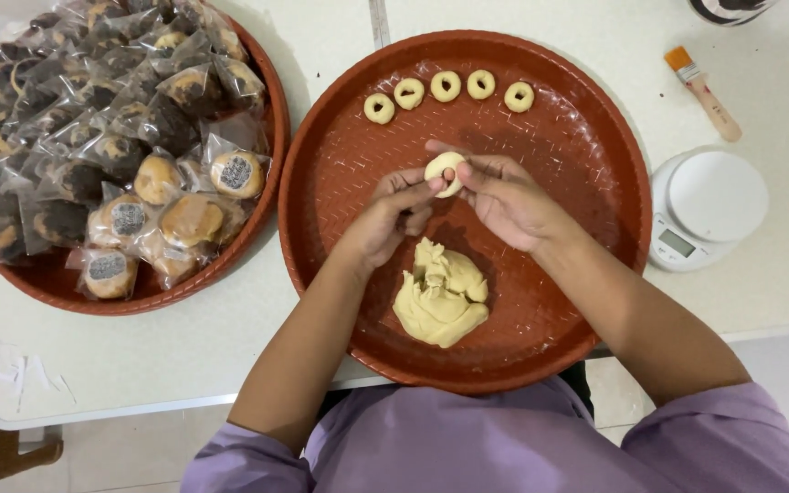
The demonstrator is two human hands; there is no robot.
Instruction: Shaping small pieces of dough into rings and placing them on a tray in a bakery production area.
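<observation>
Left hand (393, 212) and right hand (504, 196) are pinching a small pale dough ring (444, 173) by its rim, fingertip grip pressed lightly; looks soft, light, easily dented.

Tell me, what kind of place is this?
Probably a home kitchen or small bakery table. Both hands, left hand and right hand, shape a dough ring over a round red tray holding a dough lump. A kitchen scale and wrapped pastries sit nearby.
</observation>
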